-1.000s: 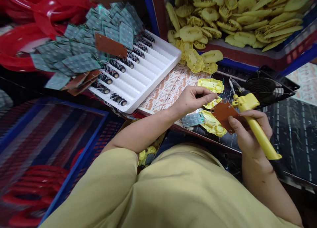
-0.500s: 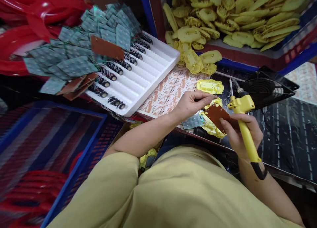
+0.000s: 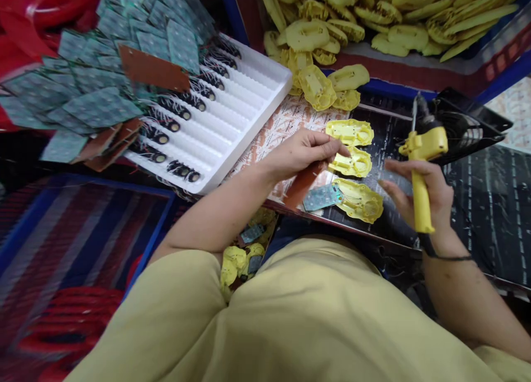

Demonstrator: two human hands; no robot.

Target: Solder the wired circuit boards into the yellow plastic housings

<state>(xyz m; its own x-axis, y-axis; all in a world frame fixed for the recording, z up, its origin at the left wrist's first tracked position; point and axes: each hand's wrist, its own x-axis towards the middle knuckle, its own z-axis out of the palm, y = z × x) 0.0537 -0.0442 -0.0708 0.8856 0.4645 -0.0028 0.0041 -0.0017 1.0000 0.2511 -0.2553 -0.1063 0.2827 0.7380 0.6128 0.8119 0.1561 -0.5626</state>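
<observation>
My left hand (image 3: 309,152) has its fingertips pinched together over the middle yellow plastic shell (image 3: 359,162); what they grip is too small to make out. A brown circuit board (image 3: 305,184) slants below this hand, partly covered by it. In my right hand (image 3: 433,191) is a yellow soldering gun (image 3: 422,197), tip up, its handle against the hand while thumb and forefinger stand apart. Another open shell (image 3: 350,132) lies behind the middle one. The nearest shell (image 3: 362,200) has a green circuit board (image 3: 321,197) at its left end.
A white foam tray (image 3: 236,127) holds black wired parts, with a pile of green boards (image 3: 99,83) on its left. Yellow shells (image 3: 307,36) fill a crate at the back. A black fan (image 3: 460,130) stands behind the soldering gun. A blue crate (image 3: 166,216) is at lower left.
The brown board has left my right hand and now lies lower left, beneath my left hand. My right hand has moved right with the soldering gun, its thumb and forefinger opening.
</observation>
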